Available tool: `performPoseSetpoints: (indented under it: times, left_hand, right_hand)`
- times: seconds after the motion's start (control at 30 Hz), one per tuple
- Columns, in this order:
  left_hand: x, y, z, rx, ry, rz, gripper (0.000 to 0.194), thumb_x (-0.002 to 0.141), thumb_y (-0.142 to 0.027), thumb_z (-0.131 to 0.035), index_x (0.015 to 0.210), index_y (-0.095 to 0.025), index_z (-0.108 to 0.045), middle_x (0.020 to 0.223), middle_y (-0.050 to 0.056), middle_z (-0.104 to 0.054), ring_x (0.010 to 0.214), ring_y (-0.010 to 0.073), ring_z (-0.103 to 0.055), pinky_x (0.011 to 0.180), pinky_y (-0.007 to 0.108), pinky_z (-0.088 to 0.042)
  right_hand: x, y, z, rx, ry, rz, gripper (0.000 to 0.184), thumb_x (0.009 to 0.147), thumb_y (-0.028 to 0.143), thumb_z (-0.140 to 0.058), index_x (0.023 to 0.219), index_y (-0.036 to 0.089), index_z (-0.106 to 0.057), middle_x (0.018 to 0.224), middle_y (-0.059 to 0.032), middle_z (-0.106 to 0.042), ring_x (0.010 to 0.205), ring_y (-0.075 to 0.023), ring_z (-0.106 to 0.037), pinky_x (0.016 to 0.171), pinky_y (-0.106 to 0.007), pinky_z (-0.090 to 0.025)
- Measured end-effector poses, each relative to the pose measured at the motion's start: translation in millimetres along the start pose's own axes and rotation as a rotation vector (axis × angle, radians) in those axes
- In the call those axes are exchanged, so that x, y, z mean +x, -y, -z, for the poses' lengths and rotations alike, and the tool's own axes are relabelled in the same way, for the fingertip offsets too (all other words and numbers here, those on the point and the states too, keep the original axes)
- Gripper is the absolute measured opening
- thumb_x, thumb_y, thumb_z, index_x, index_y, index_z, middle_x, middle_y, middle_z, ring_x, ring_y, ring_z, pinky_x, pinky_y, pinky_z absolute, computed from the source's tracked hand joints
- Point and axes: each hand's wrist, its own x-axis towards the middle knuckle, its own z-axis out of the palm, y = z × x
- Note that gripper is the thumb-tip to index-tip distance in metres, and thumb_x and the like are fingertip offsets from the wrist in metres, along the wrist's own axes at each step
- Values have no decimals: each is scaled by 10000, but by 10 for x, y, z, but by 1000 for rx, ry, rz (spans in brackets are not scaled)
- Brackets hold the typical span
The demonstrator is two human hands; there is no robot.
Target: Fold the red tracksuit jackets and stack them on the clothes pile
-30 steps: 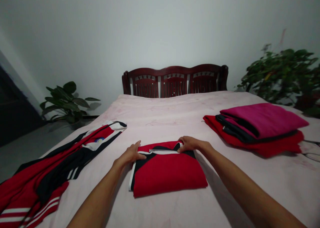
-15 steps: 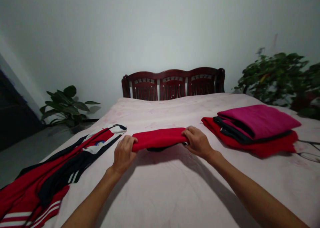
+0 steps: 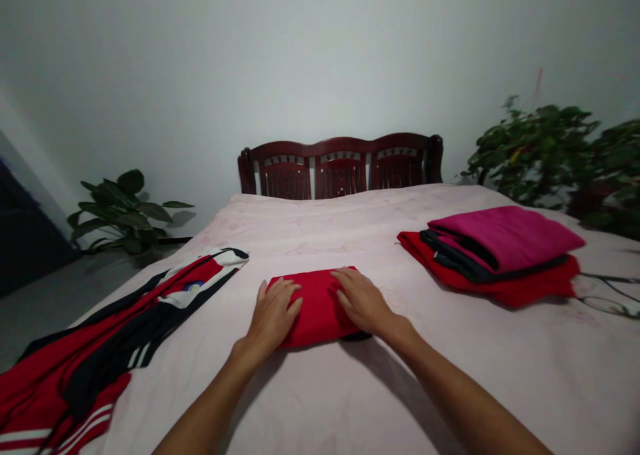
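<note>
Head view, bed inventory: your left hand [image 3: 273,318] is open and flat, fingers spread, resting on the left part of a folded red fabric garment [image 3: 320,302] without gripping it. Your right hand [image 3: 361,302], equally unclenched, lies on its right part. The garment sits between your hands on a pale pink bedcover [image 3: 500,375], with a black fabric edge [image 3: 357,336] showing just beneath your right hand. Left of your left hand lies a loose red, black and white striped garment [image 3: 120,328]. Right of your right hand, well apart, a folded magenta cloth [image 3: 505,238] sits on a folded red cloth [image 3: 500,288]. Risks: dragging your palms could shift the soft layers and loosen the fold, and uneven pressure could push the black edge further out. A wide sweep left could catch the loose striped garment, while one right could nudge the stacked cloths out of line.
</note>
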Motion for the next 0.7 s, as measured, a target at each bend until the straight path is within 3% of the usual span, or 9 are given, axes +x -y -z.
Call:
performPoseSetpoints:
  times: [0.1,0.2,0.33,0.43,0.53,0.63,0.7]
  left_hand:
    - [270,-77,-307,169,34,59,510,1014,-390,-359,1445,-160,-507,1567,156,-434,1491,327,-304,1218,556,-145]
    - [298,7,-587,245,104,130,573,998,-456,-393,1496,-180,-458,1586,172,-394,1484,375,-305,1195,600,-171]
    - [180,120,-740,257,96,172,604,992,-477,-394,1539,-222,-389,1613,156,-349,1511,346,-256,1211,570,-139]
    - [117,146,-741,192,65,282,617,975,-479,-434,1534,-222,-394,1630,169,-307,1527,349,-203,1206,593,-124]
    - [70,237,-704,-107,7,464,703,925,-445,-553,1549,-195,-350,1662,192,-197,1539,372,-136,1203,589,-167]
    - [23,410,-636,-624,-87,674,872,832,-318,-692,1574,-161,-261,1665,212,-159,1538,370,-140,1231,518,-177]
    - [-14,510,-572,-844,-119,751,977,781,-241,-743,1584,-143,-195,1650,228,-203,1529,348,-197,1235,476,-212]
  right_hand:
    - [191,116,-404,-93,108,-39,549,968,319,-423,1483,132,-464,1570,-158,-407,1472,-312,-313,1194,-483,-224]
    - [227,-69,-650,-151,219,-177,637,985,461,-402,1523,120,-410,1598,-174,-349,1504,-343,-237,1204,-537,-158]
    - [154,-464,-606,-138,257,-392,700,992,500,-359,1575,119,-288,1639,-167,-246,1507,-342,-228,1184,-574,-181]
    - [35,-635,-473,-9,246,-513,672,988,491,-353,1541,109,-356,1569,-190,-395,1435,-337,-380,1153,-530,-270]
    - [-171,-700,-375,74,175,-568,620,1000,469,-283,1417,73,-516,1441,-219,-545,1355,-317,-483,1138,-460,-316]
    - [-438,-702,-315,169,38,-618,597,990,425,-282,1380,54,-540,1443,-228,-534,1374,-300,-464,1161,-433,-308]
    - [-627,-650,-288,343,-124,-704,593,951,414,-371,1420,72,-494,1471,-215,-505,1357,-288,-483,1138,-418,-361]
